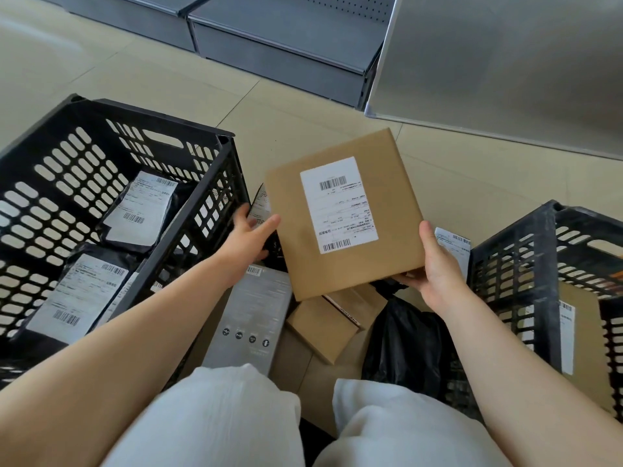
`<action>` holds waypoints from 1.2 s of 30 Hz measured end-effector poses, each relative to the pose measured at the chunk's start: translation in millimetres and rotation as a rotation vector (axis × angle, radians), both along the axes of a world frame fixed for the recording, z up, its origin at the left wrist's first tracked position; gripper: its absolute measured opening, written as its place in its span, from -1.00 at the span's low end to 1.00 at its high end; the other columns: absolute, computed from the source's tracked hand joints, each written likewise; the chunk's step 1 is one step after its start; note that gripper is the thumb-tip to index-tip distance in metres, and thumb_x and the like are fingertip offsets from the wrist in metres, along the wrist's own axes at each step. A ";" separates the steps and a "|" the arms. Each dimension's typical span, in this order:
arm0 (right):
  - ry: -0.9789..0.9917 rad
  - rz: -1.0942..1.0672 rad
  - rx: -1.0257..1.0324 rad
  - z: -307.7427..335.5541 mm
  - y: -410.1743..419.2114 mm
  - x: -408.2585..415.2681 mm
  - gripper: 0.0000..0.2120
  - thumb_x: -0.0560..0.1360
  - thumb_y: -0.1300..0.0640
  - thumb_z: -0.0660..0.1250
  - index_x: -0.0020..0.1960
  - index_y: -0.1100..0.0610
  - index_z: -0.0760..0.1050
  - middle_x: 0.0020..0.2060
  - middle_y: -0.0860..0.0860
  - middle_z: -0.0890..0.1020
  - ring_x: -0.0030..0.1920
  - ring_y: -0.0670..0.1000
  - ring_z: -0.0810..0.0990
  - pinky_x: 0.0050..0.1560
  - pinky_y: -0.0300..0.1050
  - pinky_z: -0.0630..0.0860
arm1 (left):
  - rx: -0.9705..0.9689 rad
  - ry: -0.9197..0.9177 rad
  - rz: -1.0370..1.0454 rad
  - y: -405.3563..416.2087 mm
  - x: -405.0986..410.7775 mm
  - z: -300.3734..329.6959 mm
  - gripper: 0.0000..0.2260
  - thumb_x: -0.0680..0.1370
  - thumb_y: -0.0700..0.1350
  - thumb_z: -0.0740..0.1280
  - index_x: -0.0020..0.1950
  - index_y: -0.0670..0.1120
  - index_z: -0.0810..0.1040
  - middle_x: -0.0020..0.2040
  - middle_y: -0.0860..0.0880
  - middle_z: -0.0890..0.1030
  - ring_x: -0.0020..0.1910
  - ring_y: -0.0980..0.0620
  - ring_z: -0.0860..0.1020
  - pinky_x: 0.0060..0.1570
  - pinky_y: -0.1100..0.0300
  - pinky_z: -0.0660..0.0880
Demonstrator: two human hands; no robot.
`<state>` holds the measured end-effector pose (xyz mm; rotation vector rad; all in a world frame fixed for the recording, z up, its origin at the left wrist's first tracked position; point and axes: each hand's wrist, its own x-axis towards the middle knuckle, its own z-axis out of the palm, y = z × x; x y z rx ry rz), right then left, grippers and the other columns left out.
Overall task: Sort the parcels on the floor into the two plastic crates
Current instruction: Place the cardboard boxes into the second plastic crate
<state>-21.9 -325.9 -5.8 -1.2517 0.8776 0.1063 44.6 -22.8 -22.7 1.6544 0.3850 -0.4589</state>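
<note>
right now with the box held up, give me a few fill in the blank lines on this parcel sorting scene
1. The brown cardboard box is gripped at its lower corner by the ____ hand.
2. The left crate holds black ____ mailers with white labels.
3. The grey box lies on the ____, between the crates.
4. The left hand is ____, not gripping the box.

Missing words: right; plastic; floor; open
</note>
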 end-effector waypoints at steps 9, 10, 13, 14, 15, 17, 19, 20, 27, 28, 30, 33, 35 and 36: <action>0.089 -0.142 0.186 14.7 -4.6 -1.0 -0.34 0.37 -0.29 0.48 0.31 0.02 0.38 0.21 0.13 0.53 0.16 0.21 0.57 -0.04 0.35 0.62 | -0.100 0.211 -0.253 -28.7 -6.2 14.8 -0.20 0.45 0.29 0.40 0.58 0.25 0.05 0.43 0.01 0.43 0.31 -0.10 0.50 0.27 -0.24 0.45; 0.101 -0.146 0.193 18.2 -5.8 -0.5 -0.34 0.38 -0.28 0.48 0.32 0.02 0.38 0.19 0.13 0.53 0.16 0.21 0.56 -0.06 0.35 0.62 | -0.091 0.195 -0.259 -33.3 -7.2 16.4 -0.23 0.46 0.26 0.41 0.57 0.26 0.09 0.36 0.02 0.50 0.25 -0.08 0.55 0.21 -0.20 0.52; 0.093 -0.146 0.219 31.2 -9.6 1.4 -0.42 0.43 -0.25 0.45 0.29 0.00 0.35 0.12 0.15 0.51 0.14 0.22 0.55 0.05 0.32 0.60 | -0.089 0.129 -0.208 -38.8 -6.2 20.6 -0.31 0.52 0.17 0.40 0.56 0.24 0.12 0.26 0.02 0.56 0.17 -0.05 0.61 0.15 -0.14 0.57; 0.074 -0.142 0.229 35.3 -12.4 1.1 -0.43 0.44 -0.24 0.45 0.28 0.00 0.34 0.10 0.15 0.51 0.13 0.22 0.55 0.12 0.31 0.58 | -0.101 0.115 -0.190 -42.0 -5.7 23.9 -0.33 0.53 0.16 0.38 0.56 0.24 0.13 0.25 0.02 0.57 0.16 -0.05 0.61 0.16 -0.14 0.57; 0.055 -0.130 0.234 38.2 -12.2 2.3 -0.44 0.44 -0.23 0.45 0.29 -0.01 0.34 0.10 0.14 0.51 0.13 0.22 0.56 0.17 0.31 0.55 | -0.110 0.107 -0.173 -42.7 -4.6 26.9 -0.35 0.55 0.15 0.37 0.56 0.24 0.14 0.25 0.02 0.58 0.16 -0.05 0.61 0.16 -0.14 0.56; -0.001 -0.108 0.208 43.9 -13.6 2.4 -0.45 0.44 -0.19 0.47 0.29 -0.02 0.36 0.11 0.10 0.53 0.18 0.21 0.54 0.23 0.32 0.51 | -0.123 0.084 -0.164 -50.9 -3.5 37.6 -0.36 0.56 0.15 0.36 0.56 0.24 0.14 0.26 0.02 0.58 0.16 -0.04 0.60 0.14 -0.11 0.57; -0.070 -0.113 0.167 50.8 -16.9 1.6 -0.45 0.44 -0.14 0.49 0.32 -0.01 0.37 0.19 0.08 0.54 0.23 0.20 0.53 0.22 0.32 0.52 | -0.124 0.041 -0.170 -62.5 -2.5 53.2 -0.40 0.57 0.12 0.34 0.56 0.22 0.16 0.25 0.03 0.57 0.15 0.00 0.60 0.05 -0.03 0.59; -0.106 -0.130 0.152 54.7 -19.6 0.3 -0.43 0.45 -0.13 0.49 0.35 0.00 0.37 0.22 0.08 0.54 0.23 0.19 0.54 0.20 0.31 0.54 | -0.122 0.016 -0.173 -68.8 -1.0 61.6 -0.42 0.58 0.11 0.34 0.55 0.22 0.18 0.24 0.04 0.57 0.13 0.02 0.61 -0.01 0.02 0.59; -0.249 -0.268 0.082 92.5 -59.9 -21.2 -0.49 0.45 -0.19 0.46 0.28 -0.01 0.41 0.18 0.06 0.59 0.16 0.15 0.60 0.11 0.22 0.62 | -0.061 -0.142 -0.279 -126.3 9.8 116.2 -0.36 0.58 0.21 0.27 0.59 0.19 0.07 0.20 0.10 0.54 0.07 0.09 0.59 -0.03 0.09 0.57; -0.257 -0.298 0.064 98.5 -69.4 -27.1 -0.50 0.46 -0.20 0.45 0.28 -0.01 0.40 0.17 0.06 0.58 0.16 0.15 0.60 0.11 0.22 0.62 | -0.054 -0.157 -0.324 -138.6 9.6 121.9 -0.37 0.60 0.22 0.23 0.60 0.18 0.05 0.24 0.08 0.53 0.10 0.09 0.58 0.03 0.07 0.56; -0.267 -0.354 0.052 108.1 -87.1 -39.3 -0.50 0.46 -0.20 0.44 0.27 0.00 0.39 0.17 0.07 0.58 0.14 0.16 0.61 0.09 0.23 0.62 | -0.037 -0.175 -0.397 -161.9 9.0 131.3 -0.39 0.61 0.25 0.18 0.60 0.18 0.03 0.35 0.05 0.48 0.20 0.03 0.54 0.19 -0.02 0.53; -0.264 -0.409 0.044 115.1 -116.1 -65.0 -0.46 0.45 -0.24 0.43 0.28 0.01 0.38 0.15 0.10 0.57 0.10 0.17 0.62 0.04 0.21 0.65 | -0.033 -0.164 -0.489 -197.3 -0.6 141.8 -0.36 0.60 0.25 0.19 0.61 0.17 0.00 0.36 0.03 0.44 0.24 -0.02 0.50 0.23 -0.02 0.51; -0.252 -0.437 0.030 115.3 -136.6 -84.9 -0.42 0.44 -0.26 0.43 0.32 0.01 0.38 0.18 0.11 0.55 0.12 0.17 0.61 0.04 0.20 0.65 | -0.040 -0.143 -0.555 -221.1 -13.7 142.8 -0.34 0.60 0.23 0.21 0.61 0.17 -0.03 0.35 0.02 0.44 0.23 -0.01 0.50 0.21 -0.01 0.52; -0.245 -0.449 0.025 114.8 -146.3 -95.5 -0.40 0.44 -0.27 0.42 0.34 0.00 0.37 0.19 0.12 0.54 0.13 0.17 0.61 0.06 0.19 0.64 | -0.042 -0.133 -0.588 -232.5 -21.4 142.0 -0.33 0.60 0.22 0.22 0.61 0.17 -0.05 0.36 0.01 0.44 0.24 -0.02 0.50 0.24 -0.01 0.50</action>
